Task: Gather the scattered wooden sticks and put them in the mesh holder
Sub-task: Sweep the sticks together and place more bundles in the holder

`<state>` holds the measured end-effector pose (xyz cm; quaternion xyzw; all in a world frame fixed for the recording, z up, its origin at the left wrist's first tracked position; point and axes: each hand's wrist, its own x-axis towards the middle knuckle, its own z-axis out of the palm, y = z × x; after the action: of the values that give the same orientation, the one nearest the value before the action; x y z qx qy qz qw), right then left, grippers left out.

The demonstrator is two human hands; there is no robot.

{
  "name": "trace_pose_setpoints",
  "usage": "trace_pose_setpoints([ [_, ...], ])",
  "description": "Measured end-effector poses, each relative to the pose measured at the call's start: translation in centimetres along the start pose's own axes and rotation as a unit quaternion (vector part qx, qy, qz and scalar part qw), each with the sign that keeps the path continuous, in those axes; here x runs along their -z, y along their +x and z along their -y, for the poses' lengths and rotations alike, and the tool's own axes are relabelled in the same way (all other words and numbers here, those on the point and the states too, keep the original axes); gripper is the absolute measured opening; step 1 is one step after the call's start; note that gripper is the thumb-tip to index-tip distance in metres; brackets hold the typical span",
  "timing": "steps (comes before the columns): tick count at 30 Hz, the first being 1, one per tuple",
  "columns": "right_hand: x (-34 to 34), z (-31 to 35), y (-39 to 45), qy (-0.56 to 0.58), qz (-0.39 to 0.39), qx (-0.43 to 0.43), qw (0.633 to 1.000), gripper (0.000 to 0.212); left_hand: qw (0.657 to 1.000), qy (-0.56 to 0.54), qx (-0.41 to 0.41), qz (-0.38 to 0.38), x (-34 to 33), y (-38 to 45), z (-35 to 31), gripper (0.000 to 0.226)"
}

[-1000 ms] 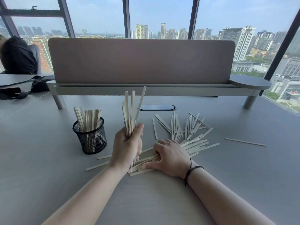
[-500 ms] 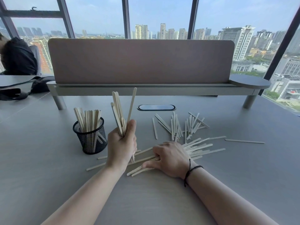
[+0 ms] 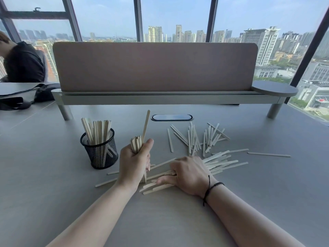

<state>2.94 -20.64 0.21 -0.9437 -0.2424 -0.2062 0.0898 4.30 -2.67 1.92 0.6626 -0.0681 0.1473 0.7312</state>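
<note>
Wooden sticks (image 3: 216,163) lie scattered on the grey table (image 3: 53,184), in 2 loose groups to the right of centre: a fan of near-flat sticks under and beside the right hand, and a farther cluster (image 3: 199,138) of sticks pointing away from the viewer. 1 single stick (image 3: 268,154) lies apart at the far right; a few more lie flat near the left wrist.

Left hand (image 3: 132,164): fingers and thumb curled round an upright bundle of sticks (image 3: 136,144), its lower ends touching the table among the loose sticks. 1 stick (image 3: 146,124) stands well above the rest of the bundle.

Right hand (image 3: 188,173): palm down on the near group, fingers bent and pressing into the sticks; whether any stick is actually pinched cannot be told. A dark cord (image 3: 211,188) circles this wrist.

Mesh holder (image 3: 99,152): black, upright, left of the left hand and apart from it, already holding a sheaf of sticks (image 3: 97,130) that project above its rim.

Background: a desk divider panel (image 3: 154,66) on a raised shelf, an oval cable port (image 3: 171,117) in the table, a dark bag (image 3: 42,92) at left, a seated person (image 3: 23,63) at the far left, and windows onto city buildings.
</note>
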Motion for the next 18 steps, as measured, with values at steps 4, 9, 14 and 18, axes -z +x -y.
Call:
trace_pose_setpoints([
  [4, 0.09, 0.17, -0.11, -0.005, -0.013, 0.005, 1.000, 0.083, 0.999, 0.025, -0.024, -0.012, 0.14, 0.16, 0.34, 0.049],
  [9, -0.10, -0.05, -0.22, -0.014, -0.061, 0.018, 0.998, 0.078, 1.000, 0.011, -0.021, -0.006, 0.13, 0.20, 0.39, 0.049],
  [14, -0.28, -0.33, -0.26, -0.001, -0.078, 0.015, 0.997, 0.077, 1.000, 0.019, -0.021, 0.000, -0.01, -0.12, 0.07, 0.054],
  [18, -0.18, -0.51, -0.43, 0.010, -0.091, 0.011, 0.996, 0.075, 1.000, 0.005, -0.005, -0.002, 0.08, -0.23, -0.21, 0.053],
])
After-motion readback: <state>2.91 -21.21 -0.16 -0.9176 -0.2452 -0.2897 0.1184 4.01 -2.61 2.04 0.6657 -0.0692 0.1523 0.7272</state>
